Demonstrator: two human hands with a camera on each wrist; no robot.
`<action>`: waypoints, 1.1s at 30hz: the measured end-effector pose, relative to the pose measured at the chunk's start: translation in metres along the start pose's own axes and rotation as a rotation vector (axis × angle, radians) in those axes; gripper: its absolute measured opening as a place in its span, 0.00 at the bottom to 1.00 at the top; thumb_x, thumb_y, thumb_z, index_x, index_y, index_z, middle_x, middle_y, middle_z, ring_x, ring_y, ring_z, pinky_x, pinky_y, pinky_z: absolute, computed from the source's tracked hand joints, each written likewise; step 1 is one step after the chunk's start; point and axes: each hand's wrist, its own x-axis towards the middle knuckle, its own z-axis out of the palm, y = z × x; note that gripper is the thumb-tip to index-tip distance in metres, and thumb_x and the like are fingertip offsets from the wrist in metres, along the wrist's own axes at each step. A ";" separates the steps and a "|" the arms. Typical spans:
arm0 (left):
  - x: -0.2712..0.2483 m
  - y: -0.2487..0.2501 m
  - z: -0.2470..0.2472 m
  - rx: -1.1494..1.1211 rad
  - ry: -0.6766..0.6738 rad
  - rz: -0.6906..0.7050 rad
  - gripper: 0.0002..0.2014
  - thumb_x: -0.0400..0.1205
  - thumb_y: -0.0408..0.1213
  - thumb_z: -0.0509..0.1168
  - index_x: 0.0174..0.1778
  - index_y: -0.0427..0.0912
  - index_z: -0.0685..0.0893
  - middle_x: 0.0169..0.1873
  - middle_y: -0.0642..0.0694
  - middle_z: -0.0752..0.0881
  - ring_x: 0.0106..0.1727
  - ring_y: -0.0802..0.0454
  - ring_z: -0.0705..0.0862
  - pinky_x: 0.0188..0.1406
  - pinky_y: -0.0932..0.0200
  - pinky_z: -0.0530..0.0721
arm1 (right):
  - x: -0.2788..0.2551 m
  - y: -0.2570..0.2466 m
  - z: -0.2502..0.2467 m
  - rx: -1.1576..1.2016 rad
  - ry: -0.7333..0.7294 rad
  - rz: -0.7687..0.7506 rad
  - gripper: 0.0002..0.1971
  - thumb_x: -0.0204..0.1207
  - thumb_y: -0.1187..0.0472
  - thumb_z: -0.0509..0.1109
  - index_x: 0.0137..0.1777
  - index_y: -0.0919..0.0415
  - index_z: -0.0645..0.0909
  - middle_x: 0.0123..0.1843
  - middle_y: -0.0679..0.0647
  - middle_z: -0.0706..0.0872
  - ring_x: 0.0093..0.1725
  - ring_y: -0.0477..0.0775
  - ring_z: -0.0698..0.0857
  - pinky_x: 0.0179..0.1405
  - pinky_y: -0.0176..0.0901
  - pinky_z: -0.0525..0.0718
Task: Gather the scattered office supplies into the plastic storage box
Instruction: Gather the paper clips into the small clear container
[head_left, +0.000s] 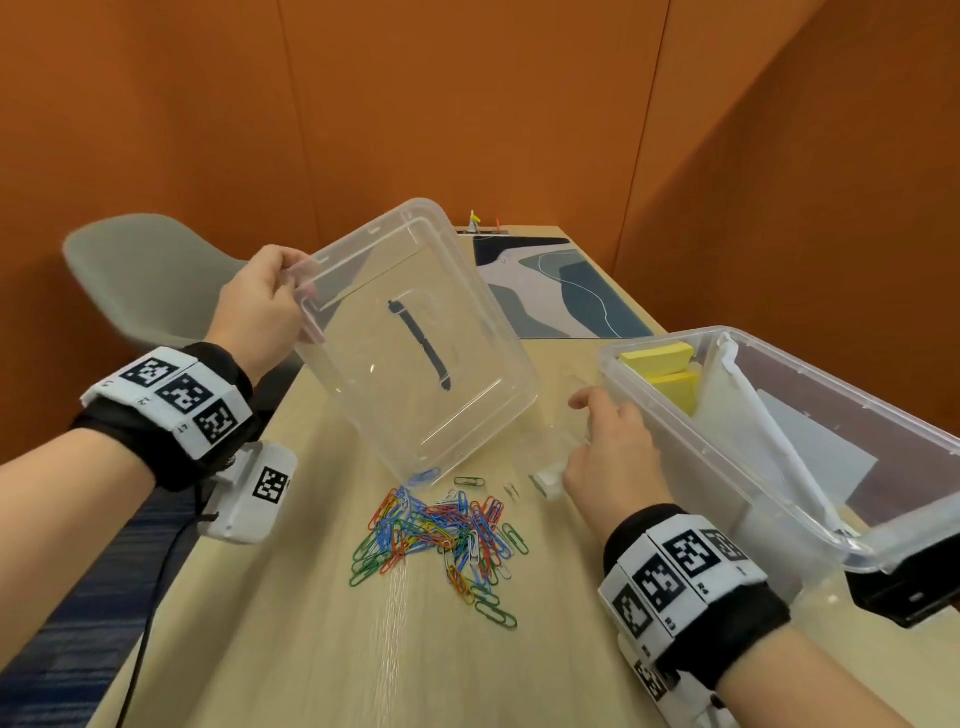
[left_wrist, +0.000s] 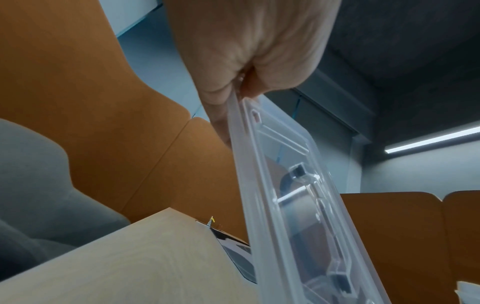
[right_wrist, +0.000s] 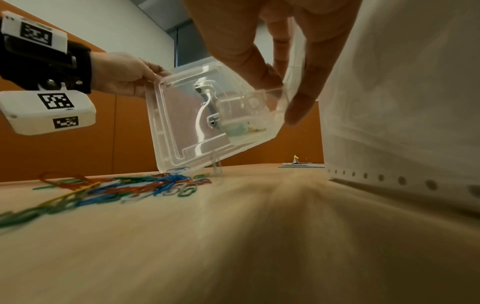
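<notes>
One lid (head_left: 415, 338), one box (head_left: 779, 441), two yellow pads (head_left: 667, 371).

Coloured paper clips (head_left: 439, 535) lie heaped on the table; the clear storage box (head_left: 789, 441) beside them holds yellow sticky notes (head_left: 662, 361).

The heap of coloured wire paper clips (head_left: 441, 535) lies on the wooden tabletop (head_left: 322, 649) between the left hand (head_left: 262, 306) and right hand (head_left: 610, 452). The big clear plastic storage box (head_left: 779, 467) stands just right of the right hand.

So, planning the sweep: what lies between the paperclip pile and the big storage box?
Head view: the right hand with a small clear container, otherwise bare table.
</notes>
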 end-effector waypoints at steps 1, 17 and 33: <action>-0.001 0.002 0.000 -0.006 0.017 0.021 0.14 0.86 0.29 0.49 0.60 0.42 0.77 0.50 0.46 0.80 0.41 0.55 0.78 0.32 0.65 0.77 | 0.000 0.000 0.000 0.007 0.010 -0.004 0.27 0.73 0.74 0.59 0.70 0.51 0.67 0.64 0.56 0.71 0.47 0.54 0.73 0.46 0.41 0.69; -0.022 -0.010 0.014 -0.147 0.177 0.018 0.12 0.86 0.32 0.48 0.52 0.53 0.74 0.40 0.53 0.79 0.42 0.51 0.81 0.52 0.45 0.86 | -0.002 0.003 0.007 0.063 0.072 -0.090 0.25 0.76 0.55 0.66 0.70 0.54 0.64 0.68 0.51 0.69 0.49 0.55 0.82 0.47 0.39 0.69; -0.011 -0.038 0.033 -0.307 0.245 -0.460 0.13 0.85 0.32 0.56 0.64 0.35 0.75 0.60 0.41 0.82 0.53 0.46 0.84 0.38 0.63 0.81 | -0.001 0.000 0.007 0.074 0.044 -0.094 0.31 0.75 0.69 0.63 0.77 0.53 0.59 0.70 0.56 0.63 0.49 0.52 0.74 0.51 0.38 0.71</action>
